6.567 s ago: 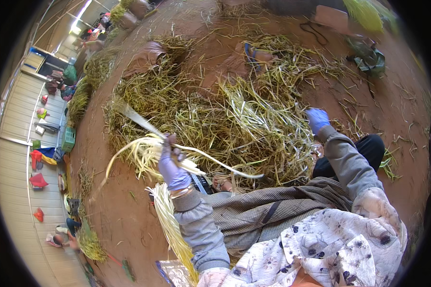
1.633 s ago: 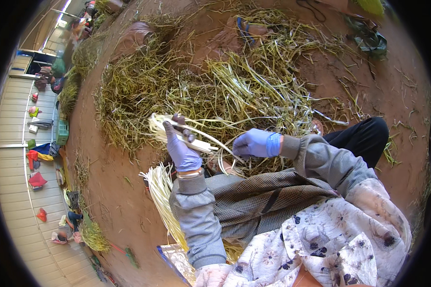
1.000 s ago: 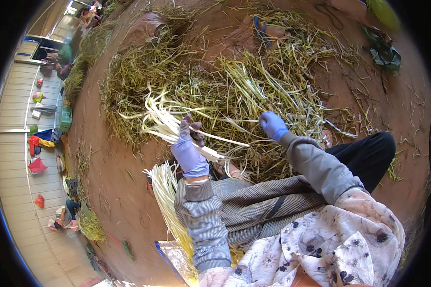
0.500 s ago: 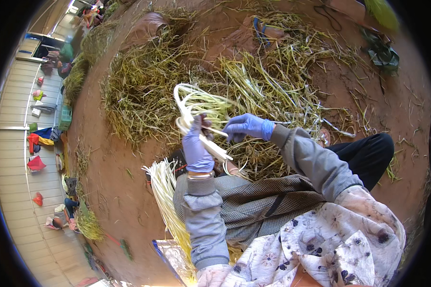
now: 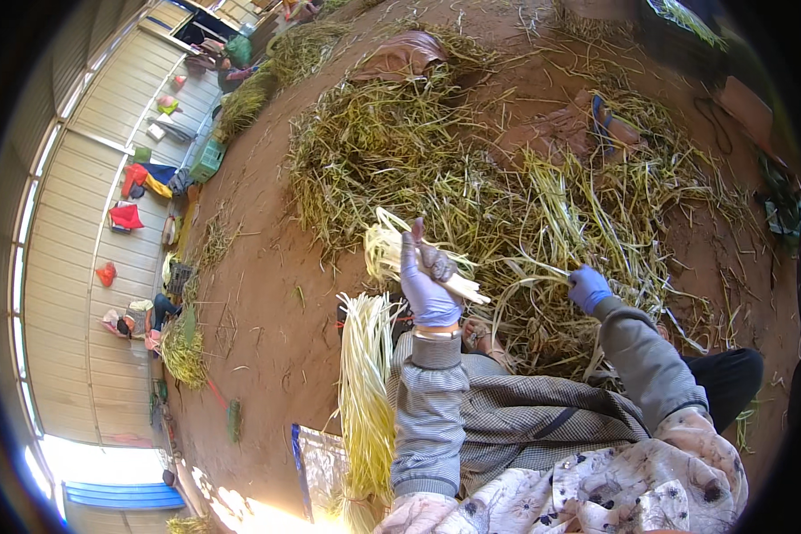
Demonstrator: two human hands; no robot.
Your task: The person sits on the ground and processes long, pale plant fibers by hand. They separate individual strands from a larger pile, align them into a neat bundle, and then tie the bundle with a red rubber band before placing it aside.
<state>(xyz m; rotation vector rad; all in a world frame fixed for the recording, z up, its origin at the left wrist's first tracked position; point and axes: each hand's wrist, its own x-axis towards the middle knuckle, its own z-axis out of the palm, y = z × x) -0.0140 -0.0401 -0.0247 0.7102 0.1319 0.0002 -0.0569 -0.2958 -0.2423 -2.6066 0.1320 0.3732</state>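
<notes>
The left hand (image 5: 429, 285) is wrapped around a handful of pale stems (image 5: 385, 249), raised at the near left side of the heap. The right hand (image 5: 587, 289), well apart from it, is curled and appears to pinch a thin strand (image 5: 547, 278). Progress, as judged: a larger pale sheaf (image 5: 367, 400) lies gathered beside the left sleeve (image 5: 429, 427), seemingly the completed portion; the handful appears partway, its ends uneven. Outstanding: the green heap (image 5: 392, 169), loose and tangled on the earthen floor (image 5: 258, 347). The share finished cannot be determined.
</notes>
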